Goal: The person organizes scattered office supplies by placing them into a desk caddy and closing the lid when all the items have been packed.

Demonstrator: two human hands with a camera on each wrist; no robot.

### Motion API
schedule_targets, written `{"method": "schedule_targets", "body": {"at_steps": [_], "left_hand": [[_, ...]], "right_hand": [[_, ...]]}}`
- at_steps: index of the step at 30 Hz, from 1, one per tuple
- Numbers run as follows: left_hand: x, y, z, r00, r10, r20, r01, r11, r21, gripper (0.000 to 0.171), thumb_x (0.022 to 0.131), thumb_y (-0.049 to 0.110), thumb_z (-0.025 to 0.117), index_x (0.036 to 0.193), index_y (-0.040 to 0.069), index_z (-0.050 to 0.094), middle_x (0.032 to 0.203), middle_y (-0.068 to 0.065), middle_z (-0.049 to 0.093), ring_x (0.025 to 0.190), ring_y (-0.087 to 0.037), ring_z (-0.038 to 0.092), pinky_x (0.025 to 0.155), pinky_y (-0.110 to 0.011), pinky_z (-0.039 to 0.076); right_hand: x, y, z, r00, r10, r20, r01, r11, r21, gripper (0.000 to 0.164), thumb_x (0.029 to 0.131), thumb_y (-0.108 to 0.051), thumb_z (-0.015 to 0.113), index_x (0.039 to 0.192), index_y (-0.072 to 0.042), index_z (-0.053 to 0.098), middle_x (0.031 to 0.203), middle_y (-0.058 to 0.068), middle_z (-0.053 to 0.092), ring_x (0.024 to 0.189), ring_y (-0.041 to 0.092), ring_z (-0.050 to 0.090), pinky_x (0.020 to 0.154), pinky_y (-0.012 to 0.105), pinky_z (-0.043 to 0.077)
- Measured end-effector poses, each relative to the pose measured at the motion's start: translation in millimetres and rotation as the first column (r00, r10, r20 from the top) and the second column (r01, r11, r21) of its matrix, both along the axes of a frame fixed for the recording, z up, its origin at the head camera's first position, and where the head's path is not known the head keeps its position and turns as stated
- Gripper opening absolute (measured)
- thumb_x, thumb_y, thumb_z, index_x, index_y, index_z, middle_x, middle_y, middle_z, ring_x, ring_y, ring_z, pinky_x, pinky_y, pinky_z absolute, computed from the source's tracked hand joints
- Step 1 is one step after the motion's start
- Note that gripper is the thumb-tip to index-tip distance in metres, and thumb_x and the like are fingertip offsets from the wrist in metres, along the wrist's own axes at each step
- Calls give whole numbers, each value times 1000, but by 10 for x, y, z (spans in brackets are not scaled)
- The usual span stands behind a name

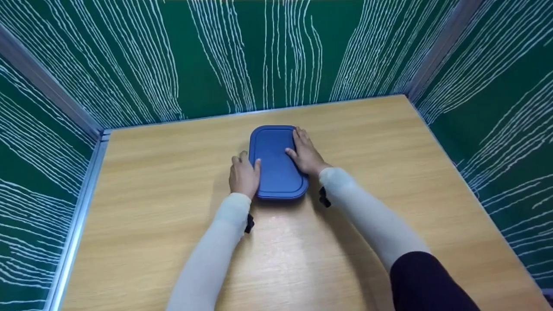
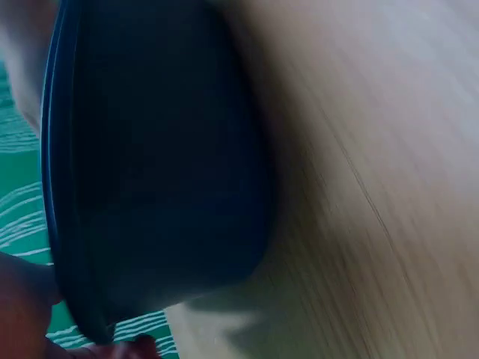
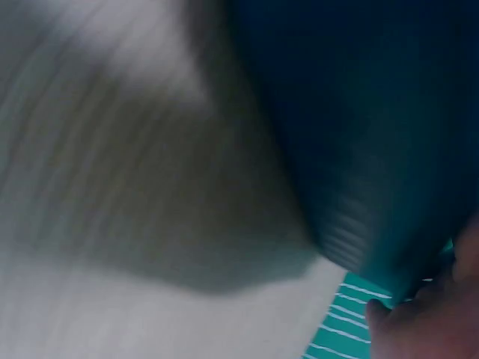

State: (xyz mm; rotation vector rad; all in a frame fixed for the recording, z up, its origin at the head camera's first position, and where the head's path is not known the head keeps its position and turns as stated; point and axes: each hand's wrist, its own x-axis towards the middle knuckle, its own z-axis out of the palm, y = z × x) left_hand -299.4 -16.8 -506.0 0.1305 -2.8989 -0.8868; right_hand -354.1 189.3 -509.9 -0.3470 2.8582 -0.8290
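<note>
A dark blue rectangular lidded container (image 1: pixel 276 162) with rounded corners is between the two hands at the middle of the table. Along its left side, my left hand (image 1: pixel 244 176) grips it, the thumb at the lid's edge and the fingers down the outside. My right hand (image 1: pixel 307 153) holds the opposite side farther back, with its thumb over the lid. The container's side wall (image 2: pixel 165 164) fills much of the left wrist view, narrowing towards the table. Blur in the right wrist view leaves the right fingers (image 3: pixel 426 325) unclear. What the container holds is hidden.
The light wooden table (image 1: pixel 151 207) spreads out around the container. Green panels (image 1: pixel 207 65) with wavy white lines stand along its back and both sides. A metal strip (image 1: pixel 82 194) runs down the left edge.
</note>
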Motion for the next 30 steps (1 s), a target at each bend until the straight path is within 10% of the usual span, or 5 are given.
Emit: {"method": "schedule_targets", "body": {"at_steps": [5,11,25,30], "left_hand": [[-341,53,50,990,-138,12,138,978,-154,68,102,45,45,154,6,25,156,-14,28,142,-30,26,115,-41,24],[-541,135,-63,968,-228,102,247,941,-232,74,102,53,32,156,7,11,163,-8,5,148,-26,2,118,-40,8],[-415,68,-185,990,-129,57,138,967,-214,85,97,67,24,156,7,12,162,-8,7,148,-25,0,118,-40,2],[-102,55,-112,990,-134,35,137,984,-117,85,97,65,31,156,5,14,162,-10,5,147,-24,-4,118,-41,1]], "right_hand": [[-63,-29,-37,1000,16,-18,-16,1000,22,74,104,-45,37,156,-6,2,162,7,-6,147,25,-9,118,44,5],[-69,-32,-52,998,63,-31,-62,998,20,74,103,-44,39,156,-5,5,163,9,-3,147,27,-6,118,42,5],[1,-123,-57,990,30,-138,-27,999,21,69,104,-47,35,157,-13,6,163,5,4,147,20,-1,118,41,7],[307,-162,-85,982,-55,-182,35,993,-110,68,105,-41,37,155,-3,12,162,13,6,147,24,3,118,45,8]]}}
